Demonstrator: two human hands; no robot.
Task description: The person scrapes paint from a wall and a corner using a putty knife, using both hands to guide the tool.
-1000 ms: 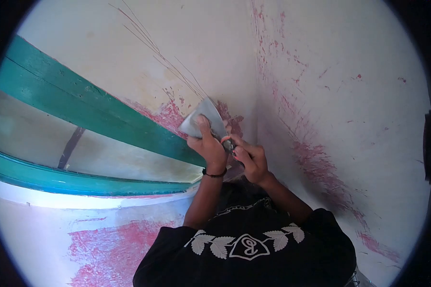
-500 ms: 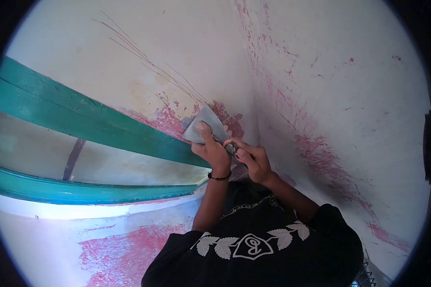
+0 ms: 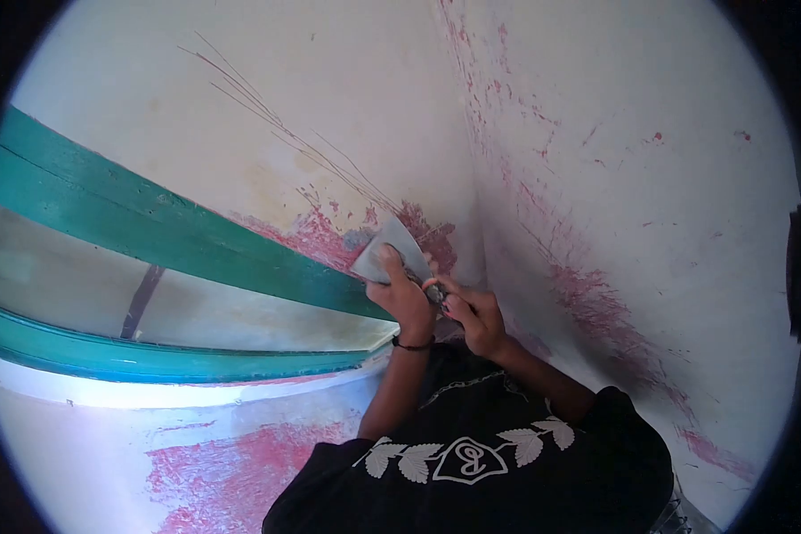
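A triangular metal scraper blade [image 3: 392, 254] lies against the wall, over a patch of pink marks. My left hand [image 3: 407, 298], with a dark band at the wrist, presses on the blade with its thumb on top. Closed round the scraper's dark and orange handle [image 3: 433, 292] is my right hand [image 3: 478, 322], close beside the left. Part of the handle is hidden by the fingers. Pink and dark scraped paint [image 3: 432, 233] shows just beyond the blade, and thin scratch lines [image 3: 303, 142] run from there up the wall to the left.
A green frame [image 3: 169, 222] slopes down from the left to near my hands, with a lower blue-green bar [image 3: 151, 358] beneath. The right wall [image 3: 650, 205] meets the other wall at a corner and carries pink streaks [image 3: 596, 298]. More pink patches [image 3: 249, 467] lie at the lower left.
Both hands and the scraper have shifted slightly down and to the right in the view. The hold on the scraper looks the same. The upper wall marks have also shifted slightly.
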